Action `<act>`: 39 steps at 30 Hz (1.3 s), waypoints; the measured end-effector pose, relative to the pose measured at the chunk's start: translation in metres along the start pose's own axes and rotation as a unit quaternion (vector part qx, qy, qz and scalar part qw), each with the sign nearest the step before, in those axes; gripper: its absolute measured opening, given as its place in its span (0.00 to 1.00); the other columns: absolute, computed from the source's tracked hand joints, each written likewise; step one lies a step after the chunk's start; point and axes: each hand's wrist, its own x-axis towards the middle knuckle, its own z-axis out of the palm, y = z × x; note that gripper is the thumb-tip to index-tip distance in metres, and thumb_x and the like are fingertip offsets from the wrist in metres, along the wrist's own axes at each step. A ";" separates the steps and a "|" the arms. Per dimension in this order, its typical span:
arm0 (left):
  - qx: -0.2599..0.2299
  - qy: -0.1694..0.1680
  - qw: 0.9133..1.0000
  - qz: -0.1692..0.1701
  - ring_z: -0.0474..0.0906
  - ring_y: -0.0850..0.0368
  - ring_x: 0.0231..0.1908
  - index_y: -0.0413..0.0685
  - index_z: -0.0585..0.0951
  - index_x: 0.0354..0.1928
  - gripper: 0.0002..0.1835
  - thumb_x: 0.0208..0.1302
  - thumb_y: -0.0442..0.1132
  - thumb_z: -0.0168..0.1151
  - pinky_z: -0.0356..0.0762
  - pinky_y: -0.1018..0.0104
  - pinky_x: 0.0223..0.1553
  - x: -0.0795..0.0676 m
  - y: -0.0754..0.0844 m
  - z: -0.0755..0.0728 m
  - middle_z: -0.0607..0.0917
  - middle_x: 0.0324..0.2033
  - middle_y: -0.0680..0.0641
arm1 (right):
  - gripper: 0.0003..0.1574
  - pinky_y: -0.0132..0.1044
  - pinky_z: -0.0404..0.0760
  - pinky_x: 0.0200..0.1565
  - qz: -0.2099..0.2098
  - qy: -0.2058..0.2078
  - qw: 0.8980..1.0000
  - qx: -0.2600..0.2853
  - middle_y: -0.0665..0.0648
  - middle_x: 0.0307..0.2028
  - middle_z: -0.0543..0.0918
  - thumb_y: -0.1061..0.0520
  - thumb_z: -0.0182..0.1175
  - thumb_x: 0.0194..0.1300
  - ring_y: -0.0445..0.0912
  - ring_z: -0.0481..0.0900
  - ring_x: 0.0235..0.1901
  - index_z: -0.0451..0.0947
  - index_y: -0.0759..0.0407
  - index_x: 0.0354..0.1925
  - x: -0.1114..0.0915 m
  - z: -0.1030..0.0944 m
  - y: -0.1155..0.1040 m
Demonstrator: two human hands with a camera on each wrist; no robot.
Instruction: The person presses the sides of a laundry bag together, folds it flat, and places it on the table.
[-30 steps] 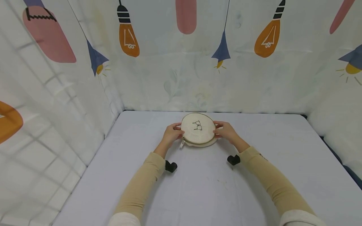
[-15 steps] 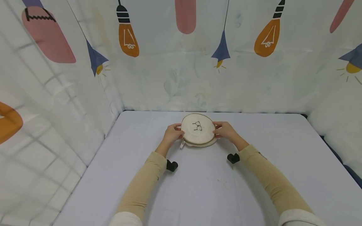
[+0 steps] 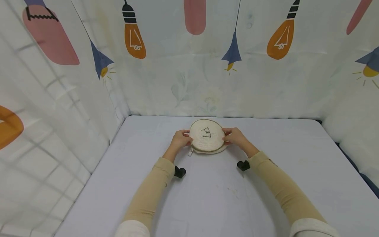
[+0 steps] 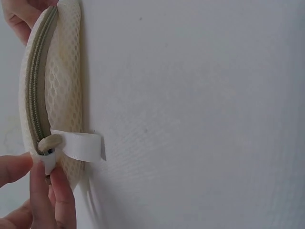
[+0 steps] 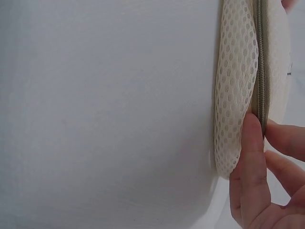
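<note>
Between the two hands, near the table's far edge, sits a round cream mesh zipper pouch (image 3: 206, 140) with a small dark line drawing on its top. My left hand (image 3: 180, 139) pinches its left side by the zipper end, where a white fabric tab (image 4: 82, 146) and the zipper pull (image 4: 50, 142) show in the left wrist view. On the opposite side my right hand (image 3: 237, 138) pinches the rim, fingertips along the zipper (image 5: 260, 71). The zipper is closed along the stretch that shows. The pouch's underside is hidden.
A white-covered table (image 3: 207, 197) spreads beneath both arms. Behind it hangs a white curtain (image 3: 165, 89) printed with lamps and bulbs, and another curtain (image 3: 59, 131) runs along the left. Dark heart-shaped pieces (image 3: 179, 172) stick out beside both sleeve cuffs.
Both hands keep their hold on the pouch, which stays in the same spot. The forearms shift only very slightly.
</note>
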 end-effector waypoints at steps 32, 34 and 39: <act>0.205 -0.086 0.972 0.075 0.80 0.44 0.55 0.43 0.66 0.76 0.37 0.69 0.44 0.67 0.78 0.50 0.56 -0.003 0.004 -0.020 0.77 0.65 0.39 | 0.34 0.40 0.77 0.38 -0.131 0.021 0.961 -0.243 0.71 0.57 0.74 0.67 0.65 0.68 0.53 0.74 0.42 0.70 0.70 0.70 -0.011 -0.003 -0.018; 0.217 -0.086 0.969 0.080 0.75 0.41 0.62 0.43 0.65 0.77 0.38 0.70 0.45 0.67 0.74 0.47 0.62 -0.005 0.005 -0.021 0.74 0.68 0.38 | 0.33 0.41 0.78 0.39 -0.146 0.022 0.955 -0.256 0.69 0.57 0.75 0.66 0.64 0.68 0.53 0.75 0.43 0.71 0.69 0.69 -0.012 -0.003 -0.019; 0.248 -0.094 0.959 0.099 0.65 0.37 0.70 0.43 0.61 0.79 0.40 0.72 0.49 0.65 0.64 0.44 0.70 -0.007 0.006 -0.026 0.63 0.75 0.35 | 0.29 0.49 0.80 0.49 -0.195 0.023 0.936 -0.293 0.70 0.59 0.76 0.64 0.62 0.71 0.58 0.78 0.50 0.74 0.69 0.68 -0.016 -0.004 -0.019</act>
